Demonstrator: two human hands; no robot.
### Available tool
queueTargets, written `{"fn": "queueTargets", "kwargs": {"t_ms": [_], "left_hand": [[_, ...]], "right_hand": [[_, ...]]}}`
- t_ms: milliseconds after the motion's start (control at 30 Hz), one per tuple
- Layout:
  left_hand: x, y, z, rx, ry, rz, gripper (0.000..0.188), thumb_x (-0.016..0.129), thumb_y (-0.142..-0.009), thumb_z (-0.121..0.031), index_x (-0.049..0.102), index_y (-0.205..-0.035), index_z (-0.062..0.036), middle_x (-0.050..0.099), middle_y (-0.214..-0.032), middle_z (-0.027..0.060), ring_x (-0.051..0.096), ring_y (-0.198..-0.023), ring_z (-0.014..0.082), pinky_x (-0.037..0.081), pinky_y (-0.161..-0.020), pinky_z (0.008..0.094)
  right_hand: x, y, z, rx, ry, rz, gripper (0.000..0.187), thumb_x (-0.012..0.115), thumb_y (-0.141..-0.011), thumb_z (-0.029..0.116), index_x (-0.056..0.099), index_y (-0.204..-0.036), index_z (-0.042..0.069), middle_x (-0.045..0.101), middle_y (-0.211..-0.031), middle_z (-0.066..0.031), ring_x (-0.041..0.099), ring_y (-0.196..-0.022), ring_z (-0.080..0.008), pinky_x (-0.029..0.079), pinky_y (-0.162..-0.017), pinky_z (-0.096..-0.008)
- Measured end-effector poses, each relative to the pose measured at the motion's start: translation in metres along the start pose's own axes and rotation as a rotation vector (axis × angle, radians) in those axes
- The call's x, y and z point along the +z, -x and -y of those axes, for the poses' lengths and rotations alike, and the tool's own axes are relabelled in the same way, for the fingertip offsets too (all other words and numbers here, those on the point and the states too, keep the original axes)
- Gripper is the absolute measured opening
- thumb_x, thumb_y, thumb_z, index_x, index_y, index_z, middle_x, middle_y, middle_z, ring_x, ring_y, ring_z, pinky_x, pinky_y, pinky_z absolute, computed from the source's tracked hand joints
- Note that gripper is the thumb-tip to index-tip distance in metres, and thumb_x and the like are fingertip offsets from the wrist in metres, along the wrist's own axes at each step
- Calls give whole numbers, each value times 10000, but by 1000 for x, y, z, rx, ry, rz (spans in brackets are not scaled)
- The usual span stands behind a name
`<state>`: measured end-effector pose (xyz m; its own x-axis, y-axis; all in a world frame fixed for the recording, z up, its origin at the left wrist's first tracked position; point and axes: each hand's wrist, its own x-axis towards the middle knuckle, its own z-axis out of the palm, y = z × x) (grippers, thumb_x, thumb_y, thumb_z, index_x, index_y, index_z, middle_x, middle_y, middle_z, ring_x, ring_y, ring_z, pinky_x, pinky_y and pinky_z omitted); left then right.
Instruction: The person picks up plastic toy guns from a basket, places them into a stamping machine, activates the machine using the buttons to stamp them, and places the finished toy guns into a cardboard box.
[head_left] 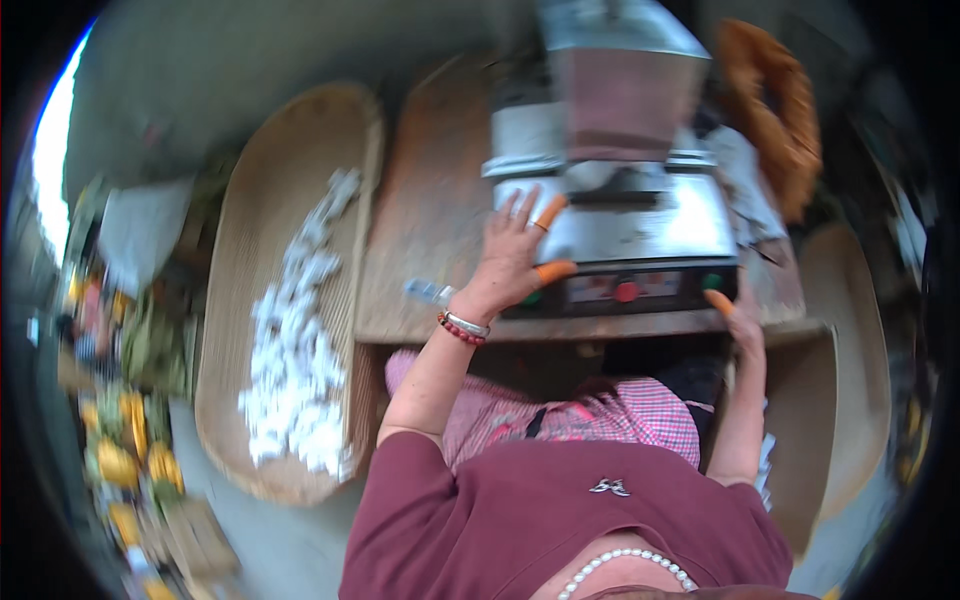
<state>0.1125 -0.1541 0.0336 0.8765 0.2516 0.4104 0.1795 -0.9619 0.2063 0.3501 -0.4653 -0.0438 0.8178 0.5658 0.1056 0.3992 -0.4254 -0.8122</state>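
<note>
A tabletop machine [640, 225] with a shiny metal top, a dark front panel and a boxy metal hopper [630, 95] stands in front of me. My left hand [510, 250] is open, fingers spread over the left part of the metal top. Orange covers sit on its thumb and index finger, the thumb lying along the panel's upper edge. At the panel's right end is my right hand [743, 322], open, with an orange-covered digit stretched out by the green button [712, 283]. Its other fingers are partly hidden and blurred along the machine's side. Neither hand holds anything visible.
Left of the wooden table [420, 200] is a long woven tray [225, 400] with many small white pieces [295, 370]. A brown cardboard box [800, 430] is at my right, before another woven tray [860, 370]. An orange-brown cloth or bag [790, 120] lies behind the machine.
</note>
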Motion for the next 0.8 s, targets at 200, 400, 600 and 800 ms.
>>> {"fn": "queueTargets", "kwargs": {"t_ms": [200, 400, 600, 800], "left_hand": [[21, 66, 45, 128, 289, -128, 732, 740, -729, -338, 426, -1359, -137, 369, -1404, 212, 350, -1286, 413, 317, -1072, 455], [-33, 211, 207, -585, -122, -582, 142, 575, -769, -43, 599, -905, -13, 595, -848, 167, 576, -819, 335, 468, -752, 441], [1, 417, 363, -1239, -306, 275, 604, 693, -739, -232, 482, -1289, -98, 611, -1085, 177, 591, -1004, 346, 469, -872, 462], [-117, 247, 275, -1269, 407, -366, 464, 740, -757, -262, 515, -1103, -48, 628, -1001, 148, 653, -818, 214, 533, -641, 361]], "right_hand": [[6, -32, -107, -146, 287, -161, 867, 718, -805, 358, 267, -1426, -46, 368, -1422, -193, 302, -1337, -260, 203, -1100, -329], [-33, -24, -88, -57, -9, 77, 709, 685, -843, 341, 373, -1382, 2, 467, -1311, -97, 414, -1220, -209, 284, -1042, -313], [-13, -32, -27, -12, -228, -99, 615, 554, -929, 355, 350, -1404, 22, 413, -1378, -104, 393, -1261, -202, 286, -1051, -327], [19, -47, 60, -306, 291, -260, 380, 454, -965, 134, 477, -1334, 48, 504, -1332, -116, 419, -1276, -234, 289, -1069, -322]]}}
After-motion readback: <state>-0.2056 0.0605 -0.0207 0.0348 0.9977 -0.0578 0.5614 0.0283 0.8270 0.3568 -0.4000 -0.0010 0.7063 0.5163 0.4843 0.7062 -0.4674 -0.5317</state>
